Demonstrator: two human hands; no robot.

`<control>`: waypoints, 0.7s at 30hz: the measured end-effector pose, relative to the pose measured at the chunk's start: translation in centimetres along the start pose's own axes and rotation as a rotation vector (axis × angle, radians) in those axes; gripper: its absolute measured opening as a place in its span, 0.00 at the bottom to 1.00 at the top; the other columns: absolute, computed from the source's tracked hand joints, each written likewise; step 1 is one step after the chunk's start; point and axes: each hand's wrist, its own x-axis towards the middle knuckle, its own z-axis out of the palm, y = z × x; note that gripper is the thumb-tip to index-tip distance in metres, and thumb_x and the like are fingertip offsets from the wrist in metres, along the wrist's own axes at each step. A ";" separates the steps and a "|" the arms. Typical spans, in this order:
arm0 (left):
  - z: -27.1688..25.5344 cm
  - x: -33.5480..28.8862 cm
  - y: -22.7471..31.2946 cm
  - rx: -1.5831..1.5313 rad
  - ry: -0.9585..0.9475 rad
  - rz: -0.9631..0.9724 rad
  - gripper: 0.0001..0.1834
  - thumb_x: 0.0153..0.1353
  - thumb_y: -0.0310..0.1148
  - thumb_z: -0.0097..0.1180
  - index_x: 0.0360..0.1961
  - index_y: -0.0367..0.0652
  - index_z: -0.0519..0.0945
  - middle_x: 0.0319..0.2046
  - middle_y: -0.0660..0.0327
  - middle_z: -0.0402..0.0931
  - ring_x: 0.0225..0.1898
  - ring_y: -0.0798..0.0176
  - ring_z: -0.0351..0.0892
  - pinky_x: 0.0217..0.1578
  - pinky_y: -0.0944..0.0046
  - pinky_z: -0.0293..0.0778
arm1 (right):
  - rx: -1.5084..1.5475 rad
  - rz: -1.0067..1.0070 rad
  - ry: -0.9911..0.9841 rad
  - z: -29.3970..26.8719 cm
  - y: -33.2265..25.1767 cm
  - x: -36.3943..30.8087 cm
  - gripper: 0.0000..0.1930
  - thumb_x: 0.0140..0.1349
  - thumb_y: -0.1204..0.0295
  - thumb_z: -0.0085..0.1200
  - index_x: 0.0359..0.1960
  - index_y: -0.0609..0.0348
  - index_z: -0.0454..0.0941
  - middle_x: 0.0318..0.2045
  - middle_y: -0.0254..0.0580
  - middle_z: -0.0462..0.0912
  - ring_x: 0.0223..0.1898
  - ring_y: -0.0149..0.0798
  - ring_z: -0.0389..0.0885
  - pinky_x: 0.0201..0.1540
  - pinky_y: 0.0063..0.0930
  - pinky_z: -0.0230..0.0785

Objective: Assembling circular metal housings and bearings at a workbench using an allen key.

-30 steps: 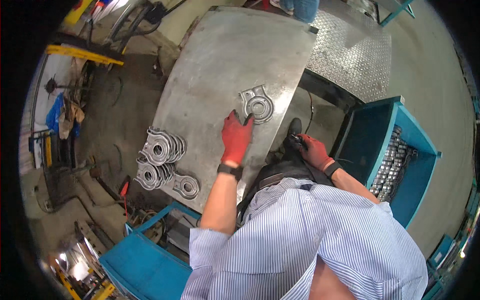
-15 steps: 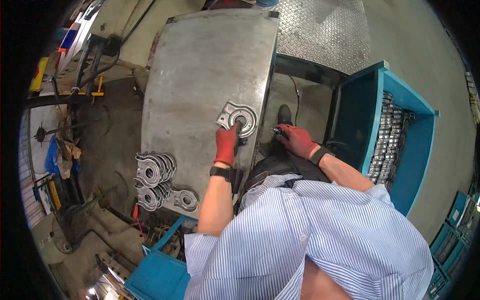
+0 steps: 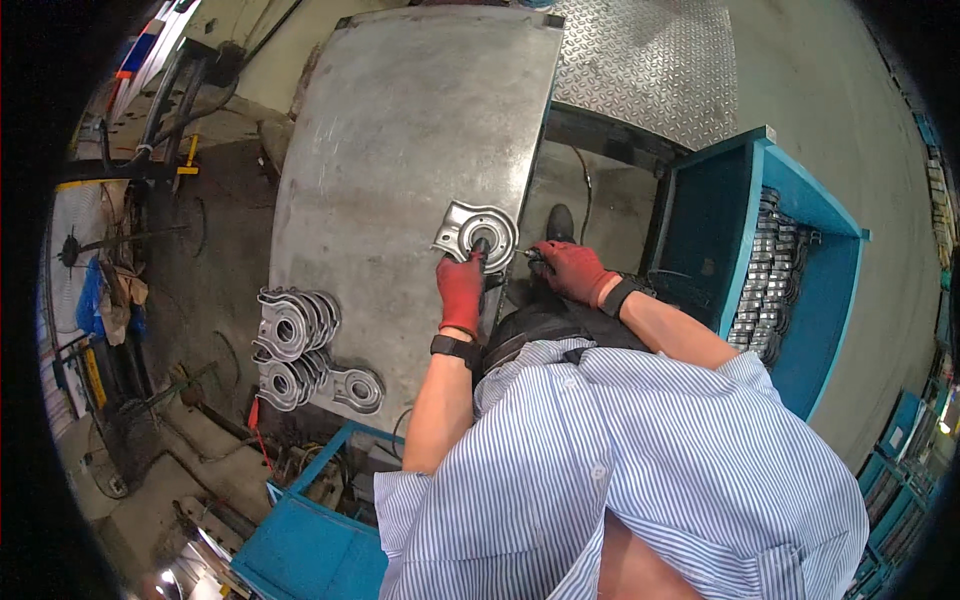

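While the steel bench point(image 3: 400, 150) extends away from the person, a blue bin point(image 3: 838, 335) filled with rows of shiny metal parts point(image 3: 762, 285) stands apart on the right. Two stacks of brackets point(image 3: 300, 325) occupy the bench's near left corner, ring ends leaning right; a flat-lying bracket point(image 3: 357, 390) adjoins the nearer stack. The worked bracket point(image 3: 497, 228) is at the bench's right edge, its long axis roughly crosswise and slightly oblique: the squared tab points left, the rounded ring end right, with the ring face upward. The left hand point(image 3: 461, 290), gloved in red, grips its near side, a dark fingertip over the central opening. The right hand point(image 3: 572, 272), similarly gloved, is closed around a small slender tool point(image 3: 530, 254), whose tip points left, just beside the ring end.
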 end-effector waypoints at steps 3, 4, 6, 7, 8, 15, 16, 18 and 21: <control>0.1 -0.2 0.0 0.067 0.045 0.004 0.25 0.48 0.45 0.66 0.25 0.27 0.76 0.28 0.36 0.75 0.35 0.34 0.75 0.34 0.47 0.69 | -0.005 0.033 -0.039 -0.2 -0.3 0.2 0.20 0.54 0.68 0.53 0.49 0.57 0.70 0.39 0.51 0.78 0.41 0.53 0.77 0.42 0.43 0.70; 0.1 -0.3 -0.1 0.085 0.056 0.008 0.25 0.48 0.45 0.66 0.26 0.26 0.76 0.28 0.36 0.75 0.35 0.34 0.75 0.34 0.47 0.69 | -0.010 0.038 -0.060 -0.2 -0.4 0.2 0.20 0.54 0.69 0.53 0.50 0.57 0.70 0.39 0.50 0.78 0.42 0.53 0.77 0.43 0.43 0.70; 0.8 0.5 -1.7 -0.023 0.037 0.055 0.26 0.48 0.45 0.66 0.26 0.26 0.76 0.28 0.36 0.75 0.35 0.34 0.75 0.34 0.47 0.69 | -0.027 0.035 -0.092 -0.1 -0.5 0.2 0.21 0.53 0.69 0.53 0.50 0.57 0.70 0.40 0.50 0.78 0.42 0.53 0.77 0.43 0.42 0.70; 0.9 0.6 -1.8 -0.074 0.026 0.081 0.26 0.48 0.46 0.65 0.26 0.26 0.76 0.28 0.36 0.75 0.35 0.34 0.75 0.35 0.47 0.69 | -0.025 0.024 -0.094 -0.1 -0.3 0.3 0.21 0.53 0.69 0.53 0.50 0.57 0.70 0.40 0.50 0.78 0.42 0.53 0.77 0.43 0.42 0.70; 1.0 0.7 -1.9 -0.059 0.031 0.053 0.26 0.48 0.46 0.65 0.26 0.26 0.76 0.28 0.36 0.75 0.35 0.34 0.75 0.35 0.47 0.69 | -0.024 0.011 -0.096 0.0 -0.2 0.3 0.21 0.52 0.69 0.54 0.50 0.57 0.70 0.40 0.50 0.79 0.42 0.53 0.77 0.43 0.42 0.70; 0.9 0.0 -0.6 0.150 0.119 0.026 0.27 0.48 0.47 0.65 0.26 0.26 0.76 0.28 0.36 0.76 0.35 0.34 0.75 0.34 0.46 0.69 | -0.004 0.023 -0.053 0.9 0.3 0.5 0.21 0.52 0.67 0.54 0.50 0.56 0.70 0.39 0.50 0.78 0.42 0.53 0.77 0.43 0.42 0.70; 0.7 0.0 -0.4 0.155 0.114 0.022 0.27 0.49 0.47 0.64 0.26 0.26 0.77 0.29 0.36 0.76 0.35 0.35 0.75 0.34 0.47 0.69 | 0.003 0.022 -0.058 0.8 0.1 0.6 0.21 0.52 0.67 0.54 0.50 0.56 0.70 0.39 0.50 0.78 0.42 0.53 0.77 0.44 0.42 0.70; 0.3 -0.4 -0.1 0.067 0.061 0.024 0.25 0.50 0.46 0.64 0.27 0.27 0.77 0.28 0.37 0.76 0.36 0.35 0.75 0.35 0.47 0.69 | 0.013 0.042 -0.076 0.7 -0.2 0.6 0.21 0.53 0.67 0.54 0.50 0.56 0.70 0.40 0.51 0.78 0.42 0.53 0.77 0.44 0.42 0.70; 0.2 -0.2 -0.2 -0.019 0.039 0.059 0.23 0.51 0.45 0.63 0.28 0.29 0.78 0.29 0.39 0.77 0.36 0.36 0.76 0.35 0.47 0.70 | 0.010 0.042 -0.085 0.5 -0.3 0.7 0.21 0.53 0.67 0.53 0.50 0.56 0.70 0.40 0.51 0.78 0.43 0.53 0.77 0.44 0.42 0.70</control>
